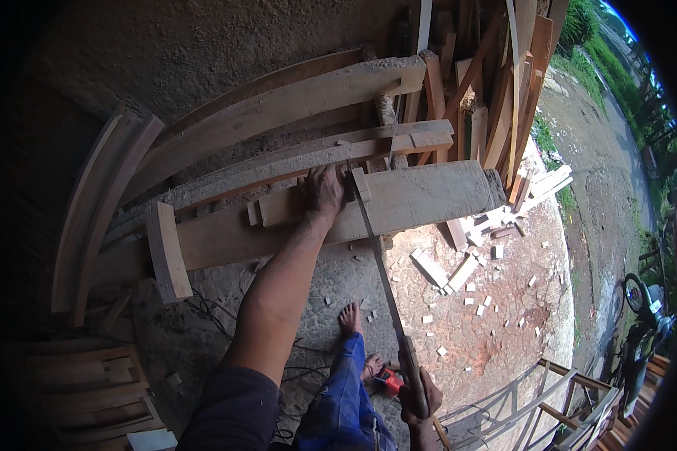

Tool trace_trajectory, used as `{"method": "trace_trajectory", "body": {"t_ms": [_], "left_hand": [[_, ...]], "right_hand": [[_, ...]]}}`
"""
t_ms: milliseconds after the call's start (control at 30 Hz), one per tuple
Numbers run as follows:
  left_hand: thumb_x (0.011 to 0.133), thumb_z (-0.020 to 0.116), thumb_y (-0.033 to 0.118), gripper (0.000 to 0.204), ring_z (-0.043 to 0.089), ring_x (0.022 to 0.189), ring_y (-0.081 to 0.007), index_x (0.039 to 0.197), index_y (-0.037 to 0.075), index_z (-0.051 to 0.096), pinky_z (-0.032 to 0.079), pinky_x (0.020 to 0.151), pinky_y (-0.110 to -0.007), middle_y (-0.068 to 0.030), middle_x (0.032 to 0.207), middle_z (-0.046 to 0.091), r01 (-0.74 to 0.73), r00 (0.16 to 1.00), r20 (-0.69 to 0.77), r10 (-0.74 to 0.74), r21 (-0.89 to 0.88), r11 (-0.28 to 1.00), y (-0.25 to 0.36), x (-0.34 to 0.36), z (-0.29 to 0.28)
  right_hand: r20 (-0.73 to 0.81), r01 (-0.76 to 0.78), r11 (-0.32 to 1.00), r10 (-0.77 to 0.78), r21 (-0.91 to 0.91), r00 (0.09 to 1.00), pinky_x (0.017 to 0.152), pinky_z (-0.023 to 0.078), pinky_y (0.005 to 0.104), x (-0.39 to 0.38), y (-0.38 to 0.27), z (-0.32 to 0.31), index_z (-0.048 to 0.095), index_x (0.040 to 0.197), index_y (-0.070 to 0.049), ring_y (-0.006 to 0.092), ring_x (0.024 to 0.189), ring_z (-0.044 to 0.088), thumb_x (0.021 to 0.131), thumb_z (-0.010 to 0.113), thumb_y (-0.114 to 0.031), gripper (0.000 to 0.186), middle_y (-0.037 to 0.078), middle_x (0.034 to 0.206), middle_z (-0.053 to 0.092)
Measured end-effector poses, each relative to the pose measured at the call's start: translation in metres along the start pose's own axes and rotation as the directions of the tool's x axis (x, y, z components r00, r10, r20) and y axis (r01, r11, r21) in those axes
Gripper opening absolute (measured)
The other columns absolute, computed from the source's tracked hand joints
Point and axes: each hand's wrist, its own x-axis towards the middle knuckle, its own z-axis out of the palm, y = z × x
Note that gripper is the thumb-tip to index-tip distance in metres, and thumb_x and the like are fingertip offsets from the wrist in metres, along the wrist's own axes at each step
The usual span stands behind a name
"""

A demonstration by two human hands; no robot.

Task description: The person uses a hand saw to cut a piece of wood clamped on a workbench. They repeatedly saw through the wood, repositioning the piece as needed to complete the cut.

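Note:
My right hand (421, 400), low in the view, is closed round the handle of a handsaw (384, 278). Its long thin blade slants up and away to a short wooden piece (280, 206) and crosses that piece close to its right end. With fingers curled over the same piece, my left hand (325, 191) grips it just left of the blade. The piece lies on a wide wooden plank (429, 197) set like a bench. How deep the blade sits in the wood I cannot tell.
A loose wooden block (168, 252) rests across the plank's left part. Long beams (293, 96) lie beyond. Timber (504, 98) leans upright at the far right. Offcuts (470, 301) litter the floor, and a red power tool (389, 381) lies beside my foot. A motorcycle (643, 323) stands outside.

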Motion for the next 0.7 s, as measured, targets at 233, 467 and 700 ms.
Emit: {"method": "trace_trajectory", "body": {"t_ms": [233,467,700], "left_hand": [[0.075,0.067,0.014,0.017,0.063,0.103,-0.0311,0.092,0.012,0.067,0.043,0.09,-0.05,-0.0092,0.096,0.07,-0.091,0.99,0.105,0.09,0.003,0.996,0.035,0.001,-0.012],[0.084,0.06,0.016,0.014,0.062,0.107,-0.0274,0.095,0.013,0.068,0.041,0.093,-0.049,-0.0076,0.103,0.07,0.034,0.999,0.041,-0.036,0.043,0.998,-0.011,0.003,0.007],[0.084,0.06,0.016,0.013,0.063,0.106,-0.0272,0.094,0.013,0.068,0.043,0.091,-0.049,-0.0077,0.102,0.07,-0.079,0.995,0.074,0.074,0.072,0.994,0.018,-0.001,-0.006]], "right_hand": [[-0.096,-0.049,0.933,0.089,0.357,0.991,0.079,0.055,0.0319,0.182,-0.017,0.065,0.057,0.136,-0.006,0.0227,0.094,0.072,0.083,0.075,-0.014,0.056,0.02,0.114,0.07],[-0.076,0.023,0.994,-0.014,0.109,0.997,0.068,0.057,0.0364,0.025,0.008,0.03,0.06,0.128,0.0,0.0256,0.078,0.073,0.083,0.076,-0.018,0.052,0.017,0.105,0.073],[-0.097,-0.022,0.956,0.053,0.292,0.994,0.073,0.055,0.0339,0.144,-0.005,0.073,0.056,0.135,-0.001,0.0264,0.084,0.073,0.083,0.074,-0.013,0.056,0.02,0.104,0.071]]}}
